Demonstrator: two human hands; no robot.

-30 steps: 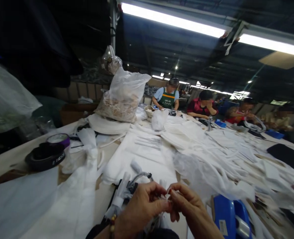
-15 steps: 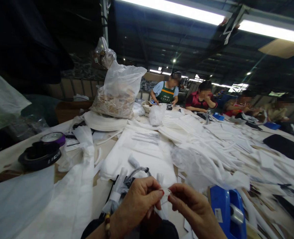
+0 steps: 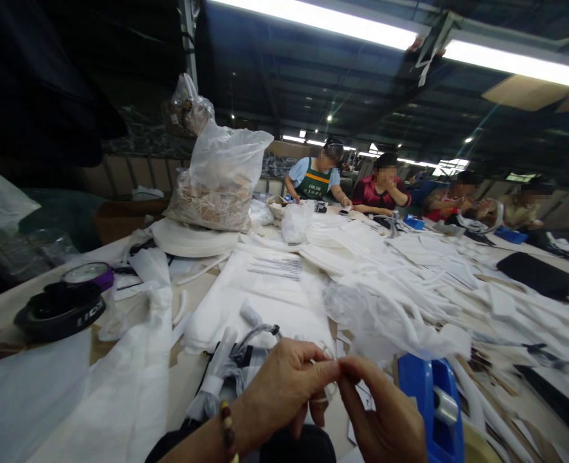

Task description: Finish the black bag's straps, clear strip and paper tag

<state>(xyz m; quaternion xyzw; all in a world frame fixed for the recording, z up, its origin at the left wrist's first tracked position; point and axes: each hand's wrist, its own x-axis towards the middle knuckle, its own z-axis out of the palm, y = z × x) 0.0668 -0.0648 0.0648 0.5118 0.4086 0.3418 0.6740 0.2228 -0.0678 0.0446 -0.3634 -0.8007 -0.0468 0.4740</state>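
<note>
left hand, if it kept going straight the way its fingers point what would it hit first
The left hand points right, its fingertips already meeting the right hand over a small white piece. So it would likely meet the right hand's fingers first; beyond them stands the blue dispenser.

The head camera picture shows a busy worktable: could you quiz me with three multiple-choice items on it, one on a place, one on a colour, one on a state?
1. Where does the clear plastic bag of tan scraps sit?
A. far left part of the table
B. under the table
C. beside the wearer's wrists

2. What colour is the tape dispenser by the right hand?
A. red
B. blue
C. yellow

3. How are the left hand and right hand placed?
A. flat on the table, apart
B. fingertips meeting, pinching something small
C. gripping scissors

Answers: 1 A, it rests on a white roll far behind the hands; 2 B, its body is bright blue; 3 B, thumbs and fingers meet between the hands.
</note>
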